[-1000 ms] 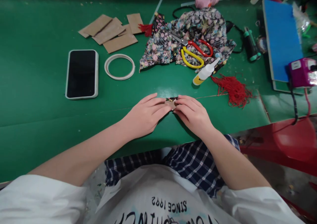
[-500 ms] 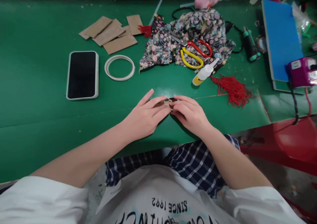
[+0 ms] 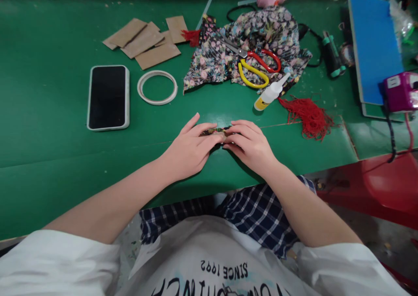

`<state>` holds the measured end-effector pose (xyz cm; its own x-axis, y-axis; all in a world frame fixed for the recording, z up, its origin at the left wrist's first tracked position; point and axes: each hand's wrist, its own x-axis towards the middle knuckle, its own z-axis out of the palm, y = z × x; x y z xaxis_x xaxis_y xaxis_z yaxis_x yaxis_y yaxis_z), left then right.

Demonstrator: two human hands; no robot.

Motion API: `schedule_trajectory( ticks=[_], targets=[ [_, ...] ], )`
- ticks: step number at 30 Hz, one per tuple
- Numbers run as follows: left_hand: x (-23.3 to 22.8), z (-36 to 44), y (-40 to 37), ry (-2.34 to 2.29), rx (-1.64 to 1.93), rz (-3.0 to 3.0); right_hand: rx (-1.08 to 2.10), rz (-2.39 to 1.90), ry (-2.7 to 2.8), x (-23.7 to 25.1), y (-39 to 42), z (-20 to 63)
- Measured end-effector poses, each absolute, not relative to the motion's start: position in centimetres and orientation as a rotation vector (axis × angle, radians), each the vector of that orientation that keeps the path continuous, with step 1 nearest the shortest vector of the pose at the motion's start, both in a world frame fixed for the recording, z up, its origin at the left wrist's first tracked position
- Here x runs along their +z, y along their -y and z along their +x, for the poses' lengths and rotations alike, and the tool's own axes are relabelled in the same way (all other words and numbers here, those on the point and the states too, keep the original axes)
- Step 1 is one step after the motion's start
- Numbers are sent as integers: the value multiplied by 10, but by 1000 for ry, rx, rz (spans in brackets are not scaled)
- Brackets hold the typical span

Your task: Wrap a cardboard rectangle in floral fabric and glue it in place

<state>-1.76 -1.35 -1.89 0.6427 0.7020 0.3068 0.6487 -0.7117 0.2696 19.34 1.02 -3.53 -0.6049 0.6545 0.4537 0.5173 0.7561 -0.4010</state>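
Observation:
Between my hands, close to the table's front edge, is a small piece of cardboard with dark floral fabric (image 3: pixel 219 130) along it, mostly hidden by my fingers. My left hand (image 3: pixel 191 150) grips its left part, thumb and fingers pressed on it. From the other side my right hand (image 3: pixel 250 145) pinches its right end with bent fingers. Beyond them lie a white glue bottle (image 3: pixel 268 97) with a yellow label and scissors (image 3: pixel 254 67) with one red and one yellow handle. The scissors rest on a crumpled floral cloth (image 3: pixel 215 56).
On the green table (image 3: pixel 58 165) lie a phone (image 3: pixel 108 97), a roll of tape (image 3: pixel 140 89), several cardboard pieces (image 3: pixel 158 57) and red threads (image 3: pixel 311 119). To the right are a blue board (image 3: pixel 375 47), a cutter (image 3: pixel 333 56) and a purple device (image 3: pixel 400 91). A red stool (image 3: pixel 388 182) stands below.
The fingers of both hands have shifted slightly on the piece, and more of its floral fabric shows between them. The view has tilted a little; the other things lie as before.

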Motion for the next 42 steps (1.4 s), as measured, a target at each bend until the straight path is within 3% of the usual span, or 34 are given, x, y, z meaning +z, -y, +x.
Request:
schedule_trajectory(
  ticks=[14,28,42],
  targets=[
    [-20,-19,12,-1085,621,2733,320,-884,2367,-34,-10,193],
    [-7,-27,11,-929,415,2833,276,-918,2447,-27,-12,190],
    [-13,-25,11,-927,509,2845,355,-901,2490,-24,-17,190]
  ],
)
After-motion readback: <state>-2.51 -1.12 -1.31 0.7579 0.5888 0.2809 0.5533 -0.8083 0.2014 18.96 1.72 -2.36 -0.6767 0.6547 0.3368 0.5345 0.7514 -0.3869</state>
